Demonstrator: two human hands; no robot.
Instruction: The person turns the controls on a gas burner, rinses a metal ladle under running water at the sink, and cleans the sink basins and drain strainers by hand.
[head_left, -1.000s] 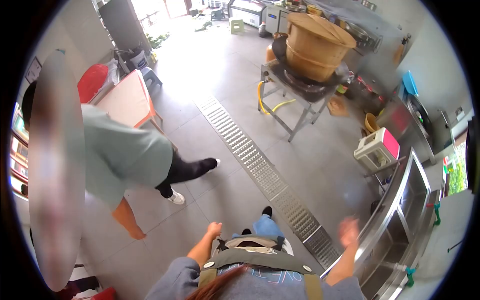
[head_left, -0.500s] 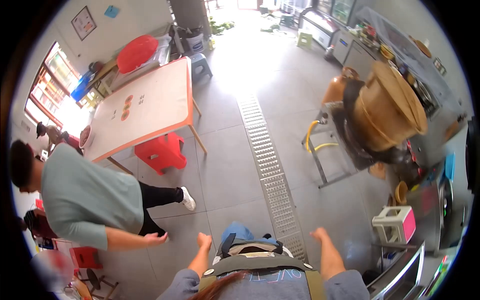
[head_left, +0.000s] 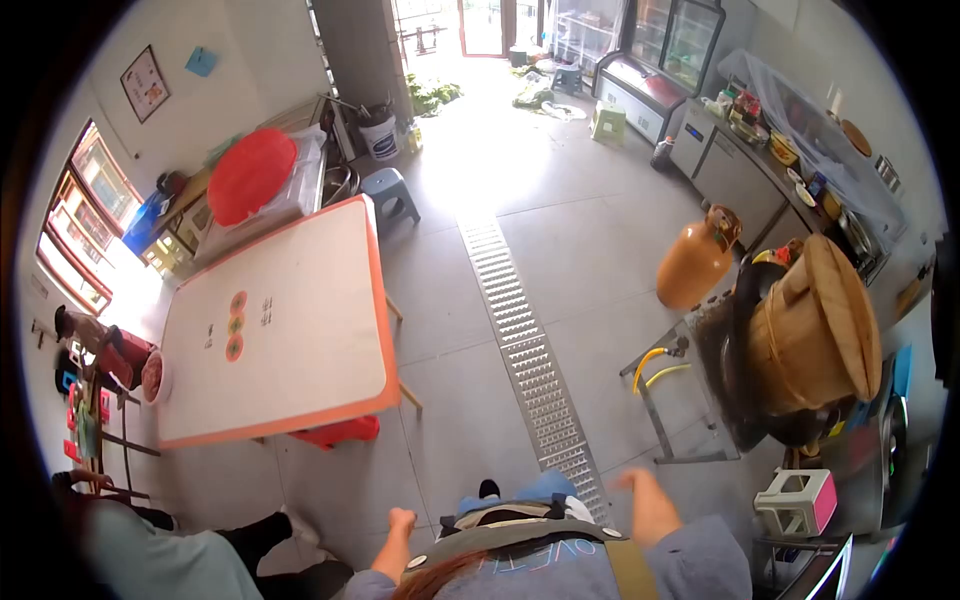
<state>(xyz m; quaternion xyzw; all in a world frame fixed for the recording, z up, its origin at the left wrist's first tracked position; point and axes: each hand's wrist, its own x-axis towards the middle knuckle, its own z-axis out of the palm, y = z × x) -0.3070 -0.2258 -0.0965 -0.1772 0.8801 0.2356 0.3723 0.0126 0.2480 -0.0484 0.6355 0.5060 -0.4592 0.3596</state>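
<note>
My left hand [head_left: 402, 520] hangs low in front of me, fingers curled into a loose fist, with nothing visible in it. My right hand [head_left: 632, 482] is held out on the other side, over the floor drain's near end; its fingers are blurred. Neither hand touches anything. Between them are my jeans [head_left: 550, 487] and a dark shoe [head_left: 488, 488]. Left of my left hand, a person in a pale green shirt [head_left: 175, 560] is partly cut off. To the right of my right hand stands a white and pink stool [head_left: 797, 503].
A metal drain grate [head_left: 535, 375] runs ahead along the grey floor. At left is a white table [head_left: 300, 350] with an orange edge and a red stool [head_left: 345, 432] beneath. At right, a wooden steamer [head_left: 810, 330] sits on a burner stand, near an orange gas cylinder [head_left: 697, 258].
My view has moved forward: the table and steamer stand nearer and lower. The person in pale green has slipped toward the lower left edge. Both hands have swung a little.
</note>
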